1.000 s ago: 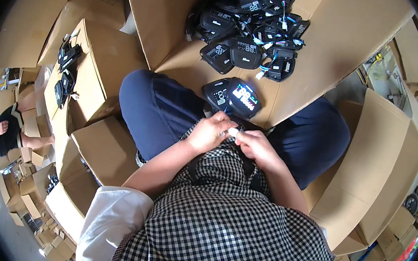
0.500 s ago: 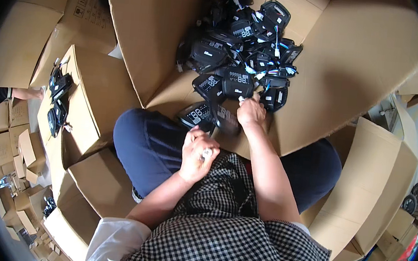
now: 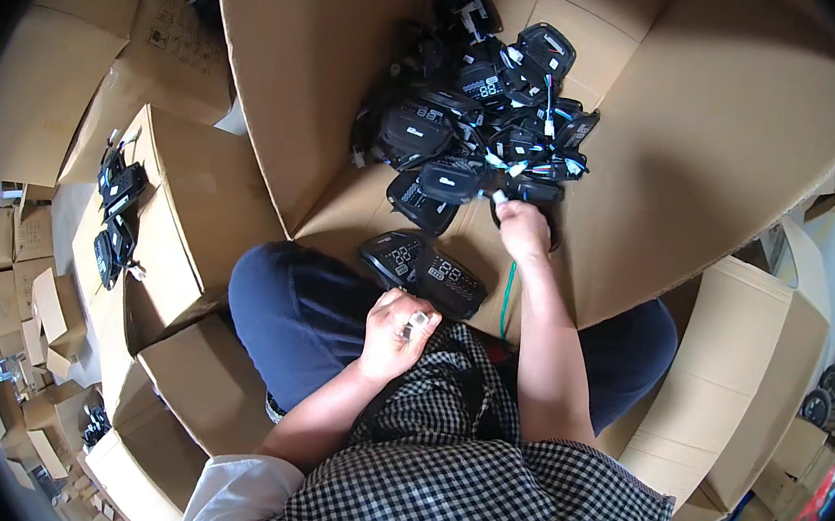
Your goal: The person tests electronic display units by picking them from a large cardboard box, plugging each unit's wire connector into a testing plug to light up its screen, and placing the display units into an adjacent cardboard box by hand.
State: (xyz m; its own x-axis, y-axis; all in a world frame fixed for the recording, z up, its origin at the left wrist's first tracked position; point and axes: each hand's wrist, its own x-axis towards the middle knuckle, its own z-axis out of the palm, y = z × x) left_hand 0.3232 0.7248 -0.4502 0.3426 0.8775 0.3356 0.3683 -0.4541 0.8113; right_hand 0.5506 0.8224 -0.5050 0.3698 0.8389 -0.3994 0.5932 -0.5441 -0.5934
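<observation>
My left hand (image 3: 396, 337) is closed around a small pale piece (image 3: 417, 325), its end showing by the thumb; the rest is hidden. Just beyond it, two black display units (image 3: 451, 282) lie side by side at the near edge of the big carton. In a pinch, my right hand (image 3: 524, 232) holds a white connector (image 3: 500, 198) at the front of the pile. A thin green cord (image 3: 507, 299) runs down beside my right forearm. More black display units (image 3: 417, 128), with coloured wires and white plugs, are heaped farther inside.
The open carton's walls (image 3: 733, 120) rise on the left, right and far side. At the left, several black units (image 3: 118, 194) rest on another cardboard box (image 3: 198, 189). An open carton (image 3: 729, 361) stands at my right; more boxes fill the background.
A display unit that was blurred beyond my left hand now lies nearer, beside another one. My right hand has shifted slightly rightward, and the green cord has come into sight.
</observation>
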